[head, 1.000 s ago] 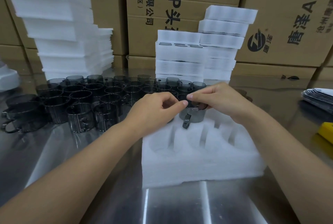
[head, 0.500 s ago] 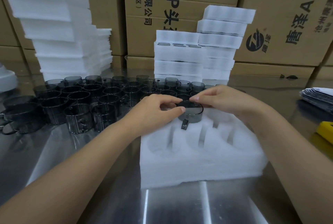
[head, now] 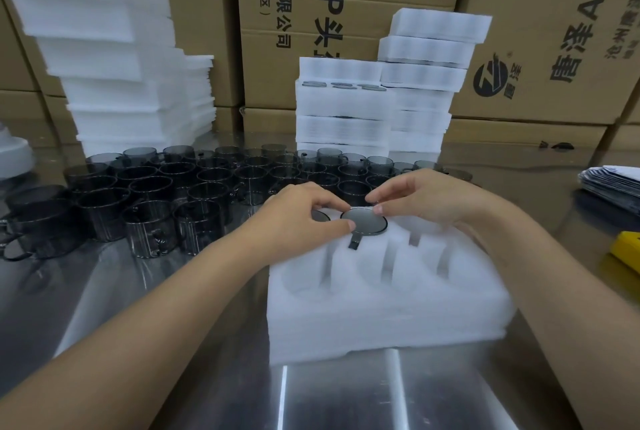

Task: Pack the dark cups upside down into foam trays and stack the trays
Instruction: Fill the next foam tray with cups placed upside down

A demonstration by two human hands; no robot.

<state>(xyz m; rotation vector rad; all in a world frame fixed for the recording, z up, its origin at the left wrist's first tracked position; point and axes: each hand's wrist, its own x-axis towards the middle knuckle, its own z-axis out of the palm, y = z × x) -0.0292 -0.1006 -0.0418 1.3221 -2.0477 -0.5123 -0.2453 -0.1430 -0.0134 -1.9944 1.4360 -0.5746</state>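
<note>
A white foam tray (head: 381, 318) lies in front of me on the steel table. In its back row a dark cup (head: 364, 224) sits upside down, sunk to its base, its handle in the slot towards me. My left hand (head: 298, 218) pinches its left rim and my right hand (head: 422, 197) touches its right rim with the fingertips. A second upturned cup base (head: 320, 215) shows partly under my left fingers. The front pockets hold nothing. Several loose dark cups (head: 152, 194) stand upright at the left and behind the tray.
Two stacks of packed foam trays (head: 343, 107) (head: 429, 59) stand behind the cups. A tall pile of foam sheets (head: 104, 48) rises at the back left. Cardboard boxes (head: 540, 31) wall the rear. A sheaf of flat bags (head: 613, 180) and a yellow object (head: 627, 249) lie at the right.
The cup held above the tray between both hands has gone down into the back pocket until only its base shows. Both hands lowered with it.
</note>
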